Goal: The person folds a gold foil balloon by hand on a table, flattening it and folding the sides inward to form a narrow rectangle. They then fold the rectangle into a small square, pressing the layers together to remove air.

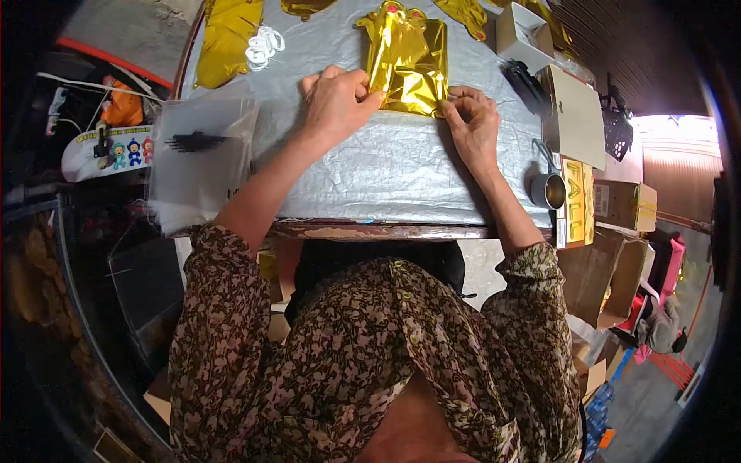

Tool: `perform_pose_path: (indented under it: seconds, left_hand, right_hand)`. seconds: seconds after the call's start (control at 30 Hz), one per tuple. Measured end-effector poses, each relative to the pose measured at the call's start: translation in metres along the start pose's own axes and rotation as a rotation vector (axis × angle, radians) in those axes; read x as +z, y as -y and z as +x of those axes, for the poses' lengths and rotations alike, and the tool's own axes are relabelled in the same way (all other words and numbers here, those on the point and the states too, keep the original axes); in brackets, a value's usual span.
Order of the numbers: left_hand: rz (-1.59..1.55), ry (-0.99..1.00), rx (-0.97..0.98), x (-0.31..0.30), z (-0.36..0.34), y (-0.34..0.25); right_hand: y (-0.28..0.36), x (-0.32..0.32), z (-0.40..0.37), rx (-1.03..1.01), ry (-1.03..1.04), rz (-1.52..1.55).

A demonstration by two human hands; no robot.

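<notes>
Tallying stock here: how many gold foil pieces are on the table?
5. The folded piece touched by the left hand and right hand; the long piece far left; the top-centre piece; the top-right piece; the corner piece behind the white box. Others may lie beyond the frame.

Table (386, 177): crinkled silver cover, worn wooden front edge. Right of table: open cardboard boxes (610, 285) on grey floor (648, 401). Beyond table's far right corner: dark ribbed wall (617, 38) and a bright daylight opening (668, 127), overexposed. Left of table: dim, clutter indistinct.
</notes>
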State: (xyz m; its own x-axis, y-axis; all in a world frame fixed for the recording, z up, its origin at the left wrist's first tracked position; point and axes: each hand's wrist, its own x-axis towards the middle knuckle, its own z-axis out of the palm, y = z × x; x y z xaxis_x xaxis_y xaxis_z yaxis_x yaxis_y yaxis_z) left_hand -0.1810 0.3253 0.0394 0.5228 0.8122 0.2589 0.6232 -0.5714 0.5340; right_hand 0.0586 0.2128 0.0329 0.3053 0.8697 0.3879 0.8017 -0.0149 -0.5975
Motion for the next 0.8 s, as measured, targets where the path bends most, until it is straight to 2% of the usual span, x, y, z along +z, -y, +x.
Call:
perform_pose_path:
  seconds: [0.13, 0.2, 0.43, 0.5, 0.6, 0.63, 0.8]
  left_hand:
    - [-0.029, -0.087, 0.005, 0.002, -0.005, -0.004]
    - [-0.033, -0.163, 0.042, 0.009, -0.005, -0.001]
    - [-0.006, -0.139, 0.023, 0.012, -0.003, -0.003]
    - [-0.01, -0.14, 0.02, 0.011, -0.003, -0.004]
    - [0.003, -0.165, 0.04, 0.013, -0.003, -0.003]
    - [-0.001, -0.161, 0.046, 0.014, -0.003, -0.004]
    - [0.043, -0.106, 0.048, 0.009, -0.004, -0.011]
  right_hand:
    - [-0.001, 0.002, -0.002, -0.01, 0.001, -0.037]
    - [-0.009, 0.006, -0.003, -0.023, -0.001, 0.079]
    - [0.0, -0.002, -0.001, -0.07, 0.068, 0.008]
    - [0.023, -0.004, -0.005, -0.346, -0.154, -0.31]
    - [0.049, 0.0, -0.012, -0.485, 0.081, -0.241]
    - [0.054, 0.003, -0.014, -0.511, 0.203, -0.343]
    - [0.033, 0.026, -0.013, -0.481, 0.32, -0.33]
